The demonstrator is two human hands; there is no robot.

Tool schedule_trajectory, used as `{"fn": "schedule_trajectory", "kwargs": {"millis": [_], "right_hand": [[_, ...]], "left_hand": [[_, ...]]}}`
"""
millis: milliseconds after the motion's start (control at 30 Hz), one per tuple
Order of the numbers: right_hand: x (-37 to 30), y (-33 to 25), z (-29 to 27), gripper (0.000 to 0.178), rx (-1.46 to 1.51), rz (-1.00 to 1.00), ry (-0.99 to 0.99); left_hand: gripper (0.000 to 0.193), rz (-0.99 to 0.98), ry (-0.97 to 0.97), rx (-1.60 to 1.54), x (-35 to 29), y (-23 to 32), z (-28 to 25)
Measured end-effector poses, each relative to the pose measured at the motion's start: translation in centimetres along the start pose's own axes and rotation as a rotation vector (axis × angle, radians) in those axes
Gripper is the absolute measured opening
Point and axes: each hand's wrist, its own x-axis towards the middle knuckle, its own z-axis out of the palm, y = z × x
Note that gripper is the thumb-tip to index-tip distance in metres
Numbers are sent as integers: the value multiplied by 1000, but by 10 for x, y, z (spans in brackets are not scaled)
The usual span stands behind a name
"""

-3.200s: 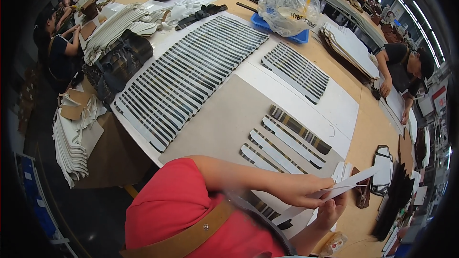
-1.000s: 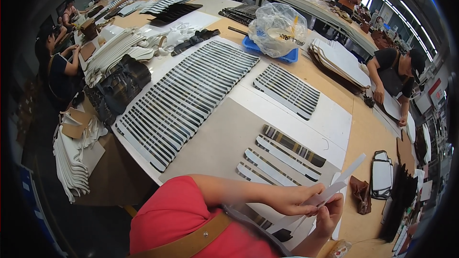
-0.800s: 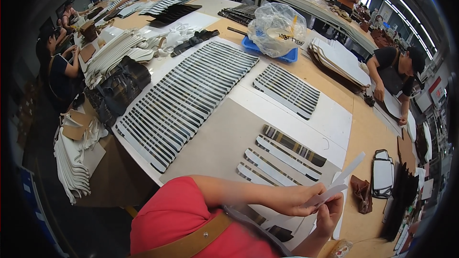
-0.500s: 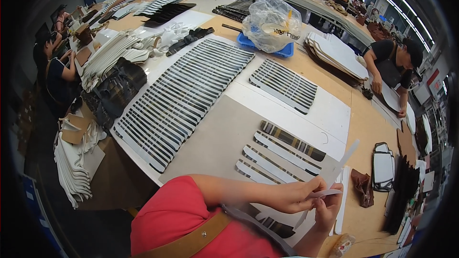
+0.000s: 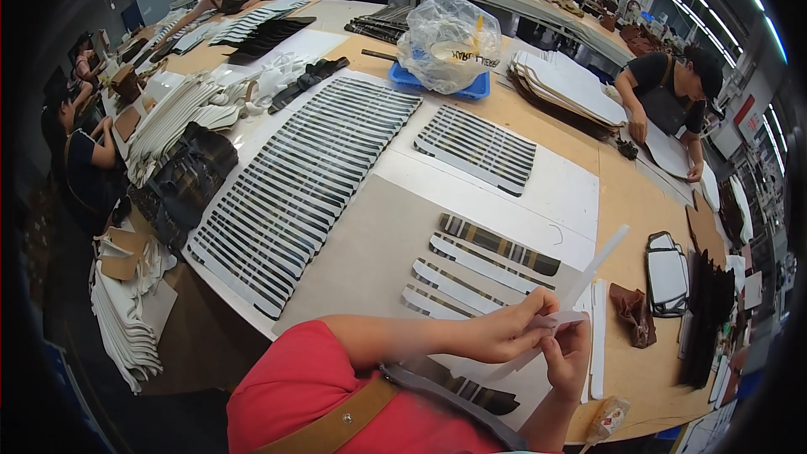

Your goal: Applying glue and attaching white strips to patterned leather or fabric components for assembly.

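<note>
Close together at the lower right, both my hands are closed on one thin white strip [image 5: 600, 264]. Its free end sticks up and away past my fingers, and a part is folded between them. My left hand [image 5: 514, 329] pinches the strip from the left. Against it from the right, my right hand [image 5: 570, 360] grips it with the thumb raised. Just beyond my left hand lie several separate plaid pieces; the farthest plaid piece [image 5: 498, 244] is bare, while the nearer ones bear a white strip [image 5: 458, 286]. Another plaid piece [image 5: 483, 395] lies partly hidden under my left forearm.
Overlapping striped pieces form a long row [image 5: 303, 193] and a shorter row [image 5: 475, 147]. Farther off is a bagged bundle on a blue tray [image 5: 471, 88]. White strips [image 5: 598, 336], brown scrap [image 5: 632, 315] and a small bottle [image 5: 607, 419] lie right. Other people work around the table.
The view has shifted slightly, so the table's contents sit a little farther left. Both hands still pinch the white strip, whose folded part between the fingers now shows broader.
</note>
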Motion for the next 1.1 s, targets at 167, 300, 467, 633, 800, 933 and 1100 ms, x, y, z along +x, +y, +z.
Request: {"fn": "schedule_trajectory", "kwargs": {"millis": [167,300,467,633,800,933,1100], "right_hand": [[-3,0,-2,12,-182,-17,73],[0,-6,-8,3,-614,-147,331],[-16,-6,-81,9,-861,-216,743],[-71,-11,-172,10,-616,-273,1026],[-61,-17,-151,11,-549,-213,1053],[-56,-10,-132,11,-583,-213,1029],[-62,-7,-117,9,-467,-165,959]], "left_hand": [[24,-32,60,52,-4,3,3],[28,49,219,126,-8,14,-3],[29,261,624,-201,-18,29,-68],[27,335,869,-346,-1,60,-70],[35,68,415,-184,45,10,-24],[35,-130,242,-259,91,-56,37],[37,-422,183,-85,107,-139,68]]}}
